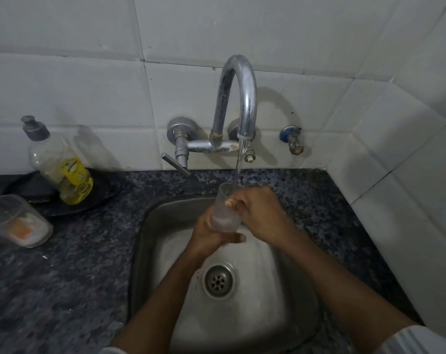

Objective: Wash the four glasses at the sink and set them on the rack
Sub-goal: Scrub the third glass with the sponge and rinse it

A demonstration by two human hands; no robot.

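Two bare forearms reach forward over a brushed steel sink [160, 251], its round slotted drain [219, 281] lying between them. Above the basin the left hand [206, 232] is wrapped around the lower part of a clear, straight-sided glass [225, 209], thumb across its base. The right hand [257, 213] closes on the glass from the other side, fingers curled at its wall near the rim. The glass stands roughly upright, mouth up, right under a thin stream of water [238, 162] falling from a curved chrome tap [238, 98] mounted on the white tiled wall [89, 85]. The speckled dark stone surface [76, 251] surrounds the sink. At far left on it lies another clear tumbler [17, 221], tipped over. Behind it a clear soap bottle [58, 162] with yellow liquid leans on a dark plate [89, 198].
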